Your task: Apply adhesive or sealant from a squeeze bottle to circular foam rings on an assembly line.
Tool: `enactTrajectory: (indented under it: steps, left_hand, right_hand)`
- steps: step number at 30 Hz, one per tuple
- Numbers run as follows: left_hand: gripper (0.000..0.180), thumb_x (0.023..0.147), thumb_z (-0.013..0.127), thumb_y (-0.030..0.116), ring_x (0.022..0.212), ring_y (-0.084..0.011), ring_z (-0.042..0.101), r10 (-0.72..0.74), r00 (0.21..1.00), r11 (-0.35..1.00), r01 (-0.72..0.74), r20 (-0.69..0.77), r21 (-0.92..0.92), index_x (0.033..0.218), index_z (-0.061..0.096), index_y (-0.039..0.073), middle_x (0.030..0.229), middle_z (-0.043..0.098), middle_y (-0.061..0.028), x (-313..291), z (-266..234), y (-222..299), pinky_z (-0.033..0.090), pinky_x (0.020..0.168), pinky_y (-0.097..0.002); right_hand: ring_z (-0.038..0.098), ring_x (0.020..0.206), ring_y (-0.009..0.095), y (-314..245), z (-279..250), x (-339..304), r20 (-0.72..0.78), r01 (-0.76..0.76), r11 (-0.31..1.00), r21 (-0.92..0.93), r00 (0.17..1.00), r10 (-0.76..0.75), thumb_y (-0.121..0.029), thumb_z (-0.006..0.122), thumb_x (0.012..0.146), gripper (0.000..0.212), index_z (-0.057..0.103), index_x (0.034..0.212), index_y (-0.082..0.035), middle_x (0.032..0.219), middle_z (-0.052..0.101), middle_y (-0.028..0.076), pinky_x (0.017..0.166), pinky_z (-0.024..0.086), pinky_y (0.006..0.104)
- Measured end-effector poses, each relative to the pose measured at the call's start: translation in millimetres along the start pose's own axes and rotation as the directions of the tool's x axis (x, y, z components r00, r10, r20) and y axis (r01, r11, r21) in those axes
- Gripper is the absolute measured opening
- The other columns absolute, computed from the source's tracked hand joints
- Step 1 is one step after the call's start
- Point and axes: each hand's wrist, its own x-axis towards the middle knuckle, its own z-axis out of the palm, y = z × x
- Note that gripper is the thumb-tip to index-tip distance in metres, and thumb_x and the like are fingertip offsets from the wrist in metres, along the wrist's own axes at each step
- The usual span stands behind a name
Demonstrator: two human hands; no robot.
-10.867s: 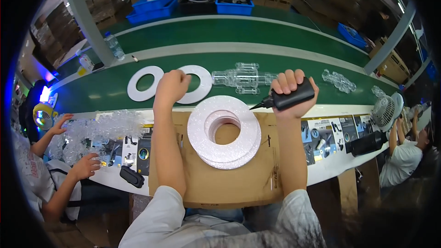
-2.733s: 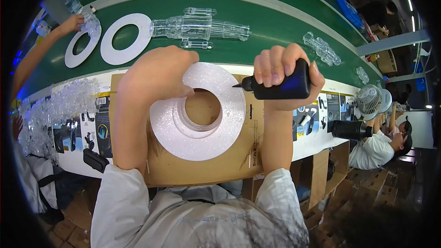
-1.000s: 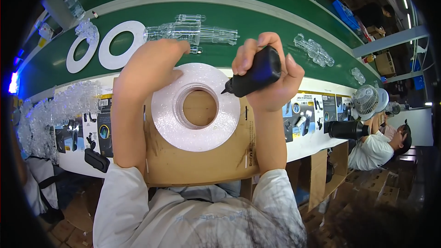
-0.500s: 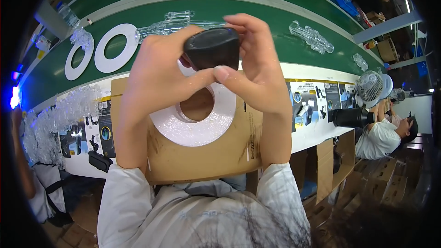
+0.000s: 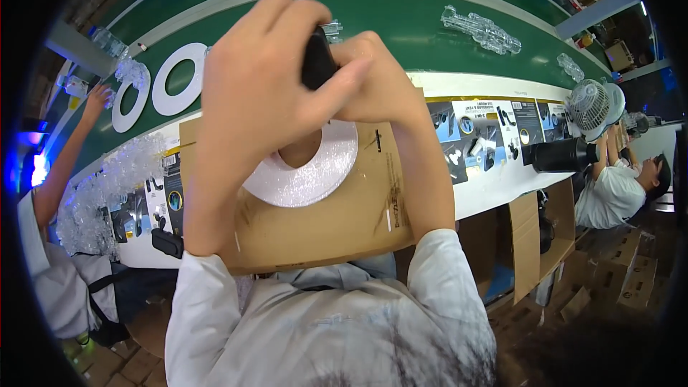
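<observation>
My left hand (image 5: 261,75) is closed over a black, smooth, rounded piece (image 5: 317,61), which stands on edge with much of it hidden by the fingers. Against its other side, my right hand (image 5: 376,82) is curled and closed too, its fingers partly covered by the left thumb. The exact kind of the black piece cannot be made out. Below the hands, a glossy white ring (image 5: 312,183) lies flat on a brown cardboard box (image 5: 322,233) in front of me.
Two more white rings (image 5: 166,94) and clear plastic pieces (image 5: 481,30) lie on the green conveyor (image 5: 401,36). Printed packages (image 5: 473,140) line the white ledge, with a black bottle (image 5: 562,155) and fan (image 5: 591,107) rightward. Co-workers sit at both sides.
The black piece has turned from its broad face to a narrow edge. My left hand has risen over it, and both hands have closed in. At left, a co-worker's arm now reaches toward the conveyor.
</observation>
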Motion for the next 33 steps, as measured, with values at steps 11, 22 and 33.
enactTrajectory:
  steps: [11, 22, 33]
  left_hand:
    - [0.02, 0.076, 0.067, 0.021, 0.05, -0.026, 0.054, 0.103, 0.995, 0.976, -0.099, -0.012, 0.193, 0.062, 0.059, 0.009, 0.057, 0.054, -0.006, 16, 46, 1, 0.041, 0.046, -0.0365]
    - [0.02, 0.073, 0.065, 0.019, 0.049, -0.0259, 0.055, 0.103, 0.995, 0.973, -0.102, 0.006, 0.206, 0.058, 0.056, 0.009, 0.055, 0.053, -0.0065, 8, 59, -8, 0.042, 0.044, -0.0373]
    - [0.019, 0.067, 0.065, 0.02, 0.044, -0.0259, 0.056, 0.124, 0.992, 0.975, -0.127, 0.029, 0.179, 0.054, 0.057, 0.008, 0.052, 0.056, -0.008, 6, 63, -16, 0.042, 0.037, -0.0361]
  right_hand:
    - [0.065, 0.092, 0.019, 0, -1, -1, 0.051, -0.187, 0.95, 0.251, 0.982, 0.18, -0.008, 0.09, 0.059, 0.058, 0.061, 0.109, -0.003, 0.098, 0.069, 0.007, 0.079, 0.053, 0.0334]
    - [0.064, 0.093, 0.02, 25, 8, -1, 0.032, -0.056, 0.946, 0.32, 0.998, 0.048, -0.008, 0.087, 0.061, 0.045, 0.065, 0.099, -0.004, 0.099, 0.068, 0.008, 0.08, 0.052, 0.0338]
    - [0.065, 0.077, 0.026, 25, 12, 2, -0.052, 0.051, 0.932, 0.359, 0.998, -0.034, -0.011, 0.083, 0.063, 0.029, 0.065, 0.083, -0.001, 0.083, 0.07, 0.01, 0.071, 0.053, 0.0347]
